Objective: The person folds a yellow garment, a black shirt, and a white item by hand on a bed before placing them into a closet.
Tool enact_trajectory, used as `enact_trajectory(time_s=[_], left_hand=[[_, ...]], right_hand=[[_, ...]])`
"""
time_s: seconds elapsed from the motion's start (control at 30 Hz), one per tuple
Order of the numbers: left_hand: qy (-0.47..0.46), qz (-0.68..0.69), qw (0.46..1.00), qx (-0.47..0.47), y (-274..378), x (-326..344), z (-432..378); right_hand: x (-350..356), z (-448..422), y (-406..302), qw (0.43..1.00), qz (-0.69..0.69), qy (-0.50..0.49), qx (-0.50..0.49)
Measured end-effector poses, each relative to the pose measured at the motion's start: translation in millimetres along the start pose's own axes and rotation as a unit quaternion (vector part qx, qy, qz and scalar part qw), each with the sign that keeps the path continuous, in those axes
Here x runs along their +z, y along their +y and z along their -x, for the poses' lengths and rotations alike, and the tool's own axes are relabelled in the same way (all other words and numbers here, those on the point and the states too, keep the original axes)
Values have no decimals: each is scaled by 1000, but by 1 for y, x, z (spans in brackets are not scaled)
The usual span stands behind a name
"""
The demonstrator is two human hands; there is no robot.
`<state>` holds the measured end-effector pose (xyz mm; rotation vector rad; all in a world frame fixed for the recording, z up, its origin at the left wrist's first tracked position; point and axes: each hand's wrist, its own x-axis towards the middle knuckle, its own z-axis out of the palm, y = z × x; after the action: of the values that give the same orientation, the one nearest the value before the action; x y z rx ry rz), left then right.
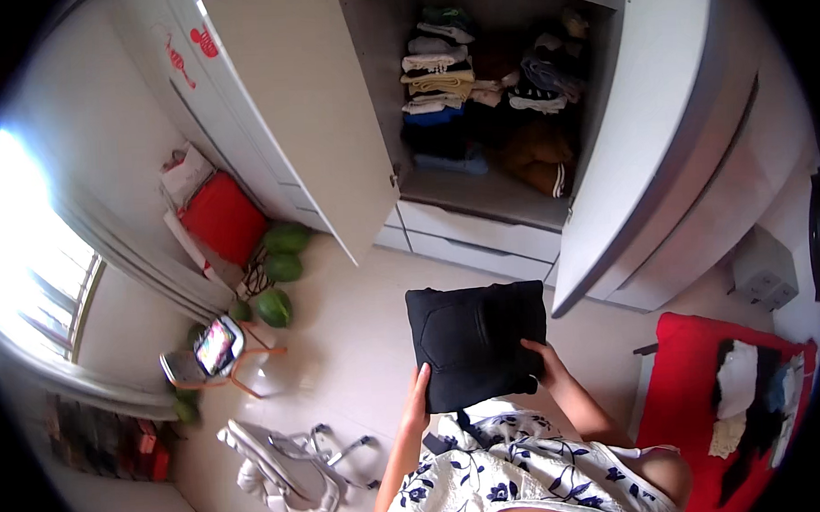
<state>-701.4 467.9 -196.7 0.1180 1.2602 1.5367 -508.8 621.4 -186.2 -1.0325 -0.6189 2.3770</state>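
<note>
A folded pair of black trousers [477, 341], with a back pocket showing, is held flat in front of my body. My left hand [418, 394] grips its lower left edge, thumb on top. On the right side, my right hand [546, 365] holds the edge, also with the thumb on top. Beyond the trousers stands an open wardrobe [482, 196]. Inside it, a stack of folded clothes [438, 86] rises at the left and a looser pile [549, 75] lies at the right. Brown clothing [538, 157] rests on the wardrobe floor.
Wardrobe doors [310, 104] [649, 132] stand swung out on both sides. A red-covered surface [679, 389] at right bears several garments. At left are a small chair [251, 353], several watermelons [274, 307] on the floor, a red cushion [224, 218] and a light wheeled office chair [282, 477].
</note>
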Motion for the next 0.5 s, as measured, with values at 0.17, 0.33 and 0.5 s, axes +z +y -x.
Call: enact_trajectory(time_s=[0.17,0.33,0.5], left_hand=[[-59,-63,996,7,58,5,-101],[-95,-195,973,-76,105,52,-203],[-124,-160,976,-82,163,123,-321]], right_hand=[[41,-86,-57,988,43,33,-143],[49,-147,-124,967,34,141,-208],[54,-231,-207,940,-7,195,-281]])
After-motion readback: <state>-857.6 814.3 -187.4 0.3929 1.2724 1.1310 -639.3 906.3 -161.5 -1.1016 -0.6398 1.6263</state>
